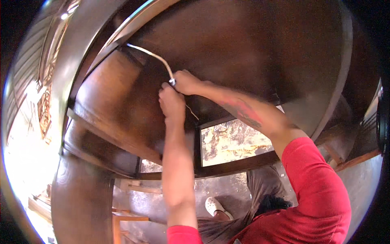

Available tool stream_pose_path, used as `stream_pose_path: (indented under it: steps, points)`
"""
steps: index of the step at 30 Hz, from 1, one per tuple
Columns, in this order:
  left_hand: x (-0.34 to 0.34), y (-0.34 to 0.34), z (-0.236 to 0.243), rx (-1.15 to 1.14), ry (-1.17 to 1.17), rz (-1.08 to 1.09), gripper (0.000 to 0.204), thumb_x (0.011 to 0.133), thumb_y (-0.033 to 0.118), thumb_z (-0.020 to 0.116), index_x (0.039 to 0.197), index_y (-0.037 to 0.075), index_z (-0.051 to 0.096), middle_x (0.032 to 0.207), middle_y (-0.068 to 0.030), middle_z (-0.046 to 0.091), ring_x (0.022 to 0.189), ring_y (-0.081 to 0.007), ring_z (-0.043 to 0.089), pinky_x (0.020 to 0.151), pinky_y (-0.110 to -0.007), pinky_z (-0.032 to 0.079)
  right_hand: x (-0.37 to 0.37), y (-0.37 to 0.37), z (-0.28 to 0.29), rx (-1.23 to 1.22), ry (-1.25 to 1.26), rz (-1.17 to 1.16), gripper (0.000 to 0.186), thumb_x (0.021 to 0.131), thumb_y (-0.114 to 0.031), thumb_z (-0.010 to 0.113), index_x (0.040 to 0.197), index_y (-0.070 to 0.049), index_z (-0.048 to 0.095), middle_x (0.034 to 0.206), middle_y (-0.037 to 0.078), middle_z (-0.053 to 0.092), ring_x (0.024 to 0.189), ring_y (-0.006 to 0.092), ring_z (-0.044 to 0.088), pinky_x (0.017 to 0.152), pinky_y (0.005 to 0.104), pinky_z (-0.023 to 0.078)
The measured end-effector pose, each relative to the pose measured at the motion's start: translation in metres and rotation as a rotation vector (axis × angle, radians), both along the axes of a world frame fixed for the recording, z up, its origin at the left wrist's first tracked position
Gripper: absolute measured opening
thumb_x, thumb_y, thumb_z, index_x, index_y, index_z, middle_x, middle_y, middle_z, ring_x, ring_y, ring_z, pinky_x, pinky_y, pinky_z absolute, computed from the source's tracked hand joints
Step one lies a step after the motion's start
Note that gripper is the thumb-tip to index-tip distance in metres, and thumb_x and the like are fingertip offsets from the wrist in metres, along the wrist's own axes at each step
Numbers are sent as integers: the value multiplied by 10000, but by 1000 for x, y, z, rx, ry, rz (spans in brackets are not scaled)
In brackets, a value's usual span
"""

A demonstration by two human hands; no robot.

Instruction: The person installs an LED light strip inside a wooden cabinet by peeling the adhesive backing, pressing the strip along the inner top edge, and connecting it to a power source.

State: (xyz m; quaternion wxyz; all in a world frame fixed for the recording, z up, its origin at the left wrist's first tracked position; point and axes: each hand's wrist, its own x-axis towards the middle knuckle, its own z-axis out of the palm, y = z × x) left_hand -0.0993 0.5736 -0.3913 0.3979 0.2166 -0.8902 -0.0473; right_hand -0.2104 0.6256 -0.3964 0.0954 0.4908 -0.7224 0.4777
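A pale cable [155, 55] comes out at the upper left edge of a dark brown wooden panel [252, 44] and bends down to both of my hands. At its lower end sits a small whitish piece [172, 81]. My right hand [188, 83] is closed on the cable's end beside that piece. Just below, my left hand [172, 101] is closed at the same end, its thumb close to the whitish piece. A thin light wire [192, 112] dangles past the left wrist. My fingertips are partly hidden and slightly blurred.
Dark wooden boards and a curved frame [109, 142] surround my arms. Through a rectangular opening [237, 140] a patchy, brightly lit surface shows. Below are the grey floor, my foot in a white clog [218, 206] and a light wooden piece [118, 225]. Bright daylight enters at left.
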Motion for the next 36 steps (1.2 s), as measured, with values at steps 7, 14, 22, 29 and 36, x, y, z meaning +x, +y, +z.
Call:
stream_pose_path:
  steps: [7, 14, 22, 29, 36]
  points:
    - [-6, -37, 34, -187, -125, -165, 168, 805, 118, 653, 866, -39, 646, 866, -298, 650, 882, -476, 631, 785, -537, 495, 14, 34, 22, -288, -137, 135, 359, 784, -78, 647, 1125, 27, 606, 925, 204, 704, 908, 340, 690, 780, 420, 534]
    - [-13, -49, 63, -192, -267, -166, 183, 763, 153, 726, 833, -14, 701, 805, -255, 663, 820, -438, 654, 732, -495, 497, 36, 26, -83, -676, -438, -301, 254, 809, -68, 631, 1058, -22, 609, 905, 169, 698, 868, 366, 675, 769, 430, 535]
    - [-25, -37, 78, -282, -394, -162, 210, 824, 181, 698, 886, -20, 703, 857, -252, 674, 855, -407, 669, 743, -441, 499, 76, -7, -194, -455, -544, -253, 346, 821, -67, 604, 1162, -13, 577, 1139, 237, 591, 1066, 415, 583, 911, 472, 483]
    - [-20, -46, 87, -333, -397, -217, 216, 849, 176, 677, 924, -26, 695, 875, -259, 672, 873, -413, 666, 755, -447, 499, 84, -14, -201, -361, -550, -125, 439, 826, -41, 571, 1259, -10, 505, 1206, 224, 510, 1169, 413, 517, 983, 457, 440]
    - [-23, -33, 97, -449, -415, -189, 190, 860, 154, 665, 929, -20, 697, 891, -253, 676, 883, -416, 665, 762, -446, 498, 83, -25, -206, -310, -449, -165, 536, 805, -43, 573, 1327, -17, 452, 1228, 240, 492, 1202, 420, 480, 1017, 465, 419]
